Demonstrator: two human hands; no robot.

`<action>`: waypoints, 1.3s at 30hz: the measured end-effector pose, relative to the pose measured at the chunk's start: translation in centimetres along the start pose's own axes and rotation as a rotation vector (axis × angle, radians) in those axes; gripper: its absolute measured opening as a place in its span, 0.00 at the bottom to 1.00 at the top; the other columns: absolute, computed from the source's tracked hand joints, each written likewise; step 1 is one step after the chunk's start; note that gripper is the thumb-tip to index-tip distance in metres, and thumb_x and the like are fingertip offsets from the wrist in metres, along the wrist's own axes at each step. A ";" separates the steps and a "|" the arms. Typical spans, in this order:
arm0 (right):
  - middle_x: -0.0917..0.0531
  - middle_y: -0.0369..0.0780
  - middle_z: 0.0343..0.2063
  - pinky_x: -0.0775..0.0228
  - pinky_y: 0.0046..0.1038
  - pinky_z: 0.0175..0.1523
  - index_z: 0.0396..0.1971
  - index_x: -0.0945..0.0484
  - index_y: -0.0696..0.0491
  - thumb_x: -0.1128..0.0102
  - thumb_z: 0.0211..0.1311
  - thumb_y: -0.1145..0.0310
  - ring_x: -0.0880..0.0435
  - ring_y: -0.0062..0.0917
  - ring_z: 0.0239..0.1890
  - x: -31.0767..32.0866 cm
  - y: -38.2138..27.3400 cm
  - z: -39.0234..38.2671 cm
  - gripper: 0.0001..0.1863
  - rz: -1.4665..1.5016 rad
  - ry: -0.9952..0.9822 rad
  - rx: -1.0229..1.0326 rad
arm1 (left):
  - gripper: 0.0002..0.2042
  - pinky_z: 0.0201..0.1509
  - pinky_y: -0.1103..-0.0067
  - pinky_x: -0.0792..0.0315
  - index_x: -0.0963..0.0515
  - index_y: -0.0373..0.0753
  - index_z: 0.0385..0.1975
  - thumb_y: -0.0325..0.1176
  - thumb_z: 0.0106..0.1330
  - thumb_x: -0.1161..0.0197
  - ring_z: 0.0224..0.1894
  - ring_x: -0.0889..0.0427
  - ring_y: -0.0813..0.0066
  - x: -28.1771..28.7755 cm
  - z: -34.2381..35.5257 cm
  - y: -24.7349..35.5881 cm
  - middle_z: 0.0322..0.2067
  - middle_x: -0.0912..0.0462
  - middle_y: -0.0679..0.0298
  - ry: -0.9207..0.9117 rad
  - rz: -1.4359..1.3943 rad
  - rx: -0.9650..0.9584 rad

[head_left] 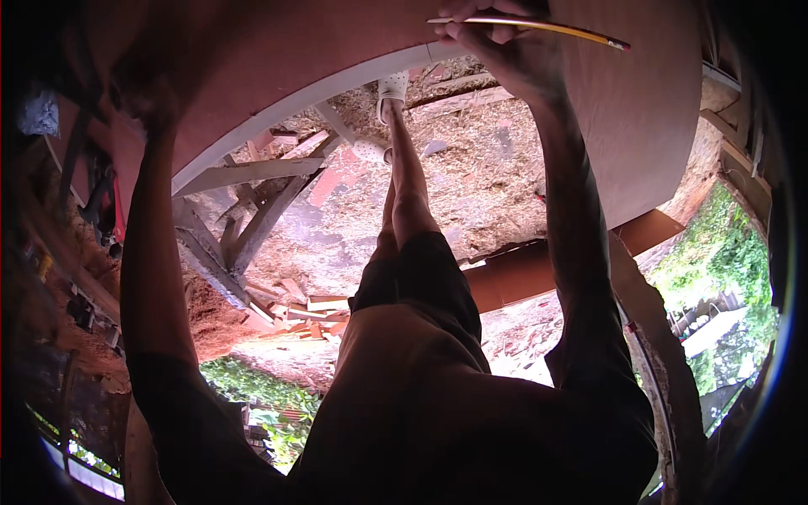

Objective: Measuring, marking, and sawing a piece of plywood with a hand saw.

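A large, smooth reddish wooden board [303, 34] with a curved, pale front edge spans the top of the head view. My right hand [513, 59], near that edge at top centre, grips a yellow pencil [568, 31] that lies almost level, its pink eraser end to the right. My left hand [151, 88] is at or on the board's left part; it is dark and blurred, so I cannot make out its fingers.
Crossed timber supports [244, 172] stand below the board's left side. My legs and pale clogs [391, 88] are over a floor of shavings [480, 168] with wood offcuts [307, 307]. A brown panel [513, 278] lies behind my right forearm. Greenery [724, 244] shows at right.
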State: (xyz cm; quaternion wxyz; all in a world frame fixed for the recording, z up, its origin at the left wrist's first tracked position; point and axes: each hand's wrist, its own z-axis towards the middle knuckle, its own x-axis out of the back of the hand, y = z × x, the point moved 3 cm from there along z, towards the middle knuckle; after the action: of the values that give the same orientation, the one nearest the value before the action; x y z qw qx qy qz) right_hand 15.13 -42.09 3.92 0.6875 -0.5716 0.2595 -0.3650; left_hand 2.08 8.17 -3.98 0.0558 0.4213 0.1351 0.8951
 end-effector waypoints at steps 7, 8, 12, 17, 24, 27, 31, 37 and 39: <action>0.17 0.36 0.22 0.27 0.19 0.28 0.30 0.20 0.59 0.32 0.59 0.84 0.17 0.15 0.25 -0.8 0.3 -0.5 0.06 -0.022 0.049 0.006 | 0.23 0.58 0.61 0.23 0.22 0.33 0.54 0.42 0.64 0.35 0.52 0.17 0.46 -0.1 0.9 -1.1 0.49 0.18 0.45 -0.048 0.079 0.184; 0.17 0.35 0.22 0.26 0.19 0.28 0.30 0.20 0.59 0.32 0.59 0.85 0.17 0.15 0.26 -0.8 0.4 -0.6 0.06 -0.056 0.051 -0.006 | 0.23 0.58 0.61 0.23 0.22 0.32 0.54 0.42 0.64 0.35 0.52 0.17 0.45 0.1 0.8 -1.3 0.50 0.18 0.45 -0.049 0.117 0.256; 0.16 0.36 0.24 0.26 0.19 0.28 0.30 0.21 0.59 0.33 0.60 0.85 0.16 0.16 0.26 -1.0 0.7 -0.7 0.07 -0.140 0.018 0.026 | 0.23 0.59 0.61 0.24 0.21 0.32 0.54 0.43 0.65 0.38 0.53 0.17 0.45 0.4 0.3 -1.1 0.49 0.17 0.43 -0.070 0.215 0.244; 0.17 0.36 0.24 0.27 0.19 0.27 0.30 0.22 0.59 0.32 0.60 0.85 0.16 0.16 0.26 -1.1 1.5 -0.7 0.07 0.128 0.072 -0.039 | 0.25 0.59 0.59 0.24 0.22 0.31 0.54 0.45 0.65 0.38 0.52 0.17 0.43 0.5 0.5 -1.1 0.47 0.17 0.41 -0.045 0.214 0.235; 0.19 0.36 0.22 0.27 0.18 0.27 0.29 0.22 0.60 0.33 0.61 0.86 0.17 0.16 0.25 -0.9 1.1 -0.7 0.07 -0.247 0.016 0.113 | 0.25 0.56 0.58 0.23 0.22 0.30 0.54 0.45 0.65 0.38 0.50 0.17 0.40 0.8 0.8 -0.8 0.48 0.17 0.40 -0.060 0.221 0.076; 0.20 0.35 0.22 0.27 0.18 0.27 0.29 0.22 0.60 0.33 0.61 0.86 0.18 0.15 0.25 -0.8 1.4 -0.8 0.07 0.054 0.064 0.014 | 0.26 0.56 0.58 0.22 0.22 0.30 0.54 0.47 0.65 0.38 0.50 0.16 0.40 0.8 0.7 -1.3 0.49 0.17 0.40 -0.055 0.235 0.036; 0.21 0.34 0.21 0.27 0.18 0.26 0.30 0.21 0.61 0.33 0.61 0.86 0.17 0.16 0.24 -1.1 1.4 -0.8 0.06 0.043 0.079 0.048 | 0.26 0.56 0.60 0.22 0.22 0.30 0.54 0.47 0.66 0.38 0.50 0.16 0.42 0.2 0.6 -3.0 0.49 0.17 0.42 -0.043 0.224 0.036; 0.20 0.35 0.20 0.26 0.18 0.25 0.29 0.20 0.60 0.33 0.62 0.86 0.17 0.16 0.24 -1.1 1.3 -0.8 0.06 -0.057 0.077 0.055 | 0.26 0.56 0.61 0.21 0.23 0.31 0.55 0.49 0.69 0.39 0.51 0.16 0.44 -0.3 -0.2 -5.3 0.49 0.17 0.44 -0.073 0.207 0.065; 0.19 0.36 0.20 0.26 0.18 0.25 0.29 0.20 0.60 0.33 0.62 0.85 0.17 0.16 0.23 -0.9 1.4 -0.8 0.06 0.058 0.105 0.006 | 0.27 0.56 0.61 0.21 0.24 0.32 0.56 0.50 0.69 0.39 0.51 0.16 0.45 -0.2 -0.4 -5.7 0.51 0.18 0.45 -0.078 0.240 0.052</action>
State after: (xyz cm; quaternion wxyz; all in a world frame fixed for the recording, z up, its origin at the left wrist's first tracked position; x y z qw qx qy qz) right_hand 14.24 -41.71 2.28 0.6849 -0.5421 0.3104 -0.3751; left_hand 1.85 13.47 -6.02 -0.0574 0.4704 0.1044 0.8744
